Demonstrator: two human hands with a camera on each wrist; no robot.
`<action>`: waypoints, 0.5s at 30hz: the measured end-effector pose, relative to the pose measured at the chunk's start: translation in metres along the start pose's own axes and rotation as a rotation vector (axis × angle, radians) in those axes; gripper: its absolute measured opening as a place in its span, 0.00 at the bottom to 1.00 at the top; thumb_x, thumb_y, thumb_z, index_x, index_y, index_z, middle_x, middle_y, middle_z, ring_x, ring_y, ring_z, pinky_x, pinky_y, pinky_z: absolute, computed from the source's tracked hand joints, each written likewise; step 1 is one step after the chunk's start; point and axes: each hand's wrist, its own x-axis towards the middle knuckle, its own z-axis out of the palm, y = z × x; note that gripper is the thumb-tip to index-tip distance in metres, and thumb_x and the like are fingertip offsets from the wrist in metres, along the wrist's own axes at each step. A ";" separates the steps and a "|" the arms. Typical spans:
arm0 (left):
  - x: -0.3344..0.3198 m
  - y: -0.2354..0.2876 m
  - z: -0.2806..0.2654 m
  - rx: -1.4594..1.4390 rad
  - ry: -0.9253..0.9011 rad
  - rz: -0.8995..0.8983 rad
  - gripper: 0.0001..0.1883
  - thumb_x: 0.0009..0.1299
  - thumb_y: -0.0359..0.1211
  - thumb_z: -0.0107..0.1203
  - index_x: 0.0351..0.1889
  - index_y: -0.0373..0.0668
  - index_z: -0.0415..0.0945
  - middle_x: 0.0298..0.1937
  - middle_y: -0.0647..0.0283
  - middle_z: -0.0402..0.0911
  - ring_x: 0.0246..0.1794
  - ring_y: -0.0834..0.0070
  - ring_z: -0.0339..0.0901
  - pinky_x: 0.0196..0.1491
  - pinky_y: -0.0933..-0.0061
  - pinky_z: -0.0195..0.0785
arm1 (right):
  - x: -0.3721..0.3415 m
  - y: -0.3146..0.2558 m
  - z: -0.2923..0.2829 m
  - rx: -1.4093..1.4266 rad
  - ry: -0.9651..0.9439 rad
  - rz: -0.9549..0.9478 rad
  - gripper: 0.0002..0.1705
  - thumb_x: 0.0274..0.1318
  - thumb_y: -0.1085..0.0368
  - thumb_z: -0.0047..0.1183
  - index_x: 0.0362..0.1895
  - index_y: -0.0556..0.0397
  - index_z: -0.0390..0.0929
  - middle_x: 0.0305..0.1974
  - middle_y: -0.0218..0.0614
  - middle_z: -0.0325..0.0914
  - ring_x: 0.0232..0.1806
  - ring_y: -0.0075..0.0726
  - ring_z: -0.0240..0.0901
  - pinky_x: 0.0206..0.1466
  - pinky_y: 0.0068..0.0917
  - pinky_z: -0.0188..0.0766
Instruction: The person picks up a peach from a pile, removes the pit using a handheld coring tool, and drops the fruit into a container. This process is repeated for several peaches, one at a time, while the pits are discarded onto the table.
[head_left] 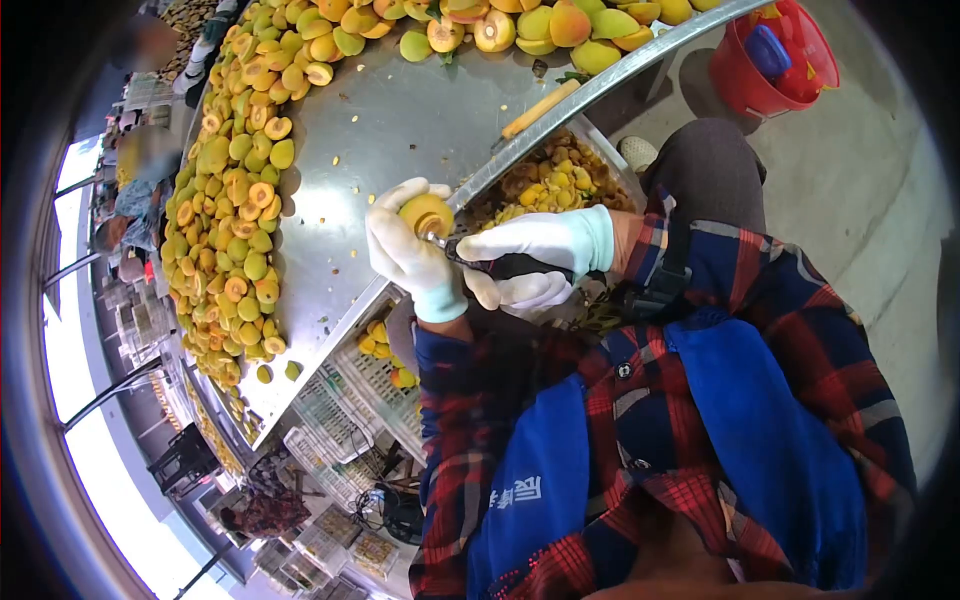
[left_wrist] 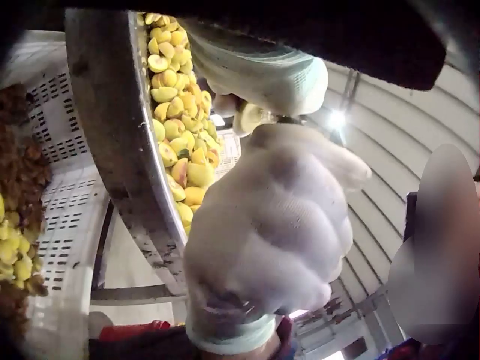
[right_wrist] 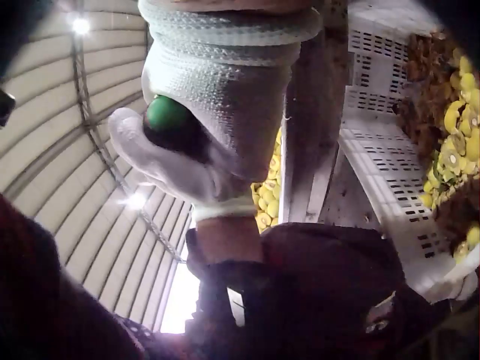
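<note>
In the head view my gloved left hand (head_left: 405, 240) holds a yellow peach half (head_left: 427, 215) near the metal table's edge, cut face toward the right hand. My gloved right hand (head_left: 535, 250) grips a dark-handled pitting tool (head_left: 470, 258), its metal tip at the peach half's centre. The handle's rounded green end (right_wrist: 169, 114) pokes out of that fist in the right wrist view. Seen from the left wrist, the right hand's curled fingers (left_wrist: 277, 202) hide most of the tool, and part of the peach half (left_wrist: 251, 118) shows between the hands.
Halved peaches (head_left: 240, 230) are heaped along the far and left parts of the metal table (head_left: 345, 150). A wooden-handled tool (head_left: 540, 108) lies by its edge. Below is a white crate (right_wrist: 382, 157) with yellow scraps; a red bucket (head_left: 770, 85) stands to the right.
</note>
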 end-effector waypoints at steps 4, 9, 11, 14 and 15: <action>0.000 -0.008 -0.002 -0.800 -0.076 -0.583 0.24 0.79 0.50 0.38 0.53 0.39 0.71 0.38 0.57 0.80 0.22 0.74 0.70 0.20 0.81 0.61 | 0.006 0.006 -0.002 -0.465 0.269 -0.196 0.28 0.72 0.47 0.37 0.31 0.57 0.76 0.10 0.29 0.63 0.10 0.27 0.61 0.16 0.26 0.62; 0.014 -0.025 -0.091 -0.173 0.405 -0.494 0.23 0.76 0.49 0.45 0.47 0.36 0.74 0.40 0.53 0.81 0.30 0.62 0.76 0.33 0.66 0.71 | -0.019 0.012 -0.016 -1.823 0.652 0.225 0.24 0.59 0.46 0.47 0.37 0.55 0.81 0.36 0.49 0.82 0.40 0.58 0.79 0.44 0.47 0.75; 0.006 -0.033 -0.173 0.625 0.167 -0.296 0.22 0.75 0.46 0.49 0.45 0.33 0.76 0.37 0.52 0.81 0.34 0.60 0.77 0.40 0.59 0.71 | -0.033 0.008 -0.025 -1.908 0.843 0.592 0.22 0.58 0.49 0.46 0.37 0.54 0.82 0.36 0.49 0.82 0.40 0.58 0.79 0.44 0.47 0.75; 0.017 -0.019 -0.206 0.982 -0.084 -0.536 0.21 0.73 0.45 0.51 0.39 0.32 0.79 0.36 0.49 0.81 0.37 0.59 0.78 0.44 0.61 0.69 | -0.039 -0.004 -0.011 -1.832 0.978 0.427 0.21 0.57 0.51 0.47 0.38 0.56 0.82 0.37 0.49 0.82 0.42 0.57 0.79 0.44 0.46 0.75; 0.029 -0.009 -0.193 1.147 -0.243 -0.506 0.21 0.74 0.45 0.51 0.45 0.34 0.79 0.41 0.49 0.82 0.41 0.57 0.78 0.48 0.64 0.69 | -0.038 -0.020 0.016 -1.779 1.012 0.221 0.20 0.56 0.53 0.49 0.38 0.57 0.80 0.37 0.51 0.82 0.42 0.57 0.79 0.44 0.48 0.75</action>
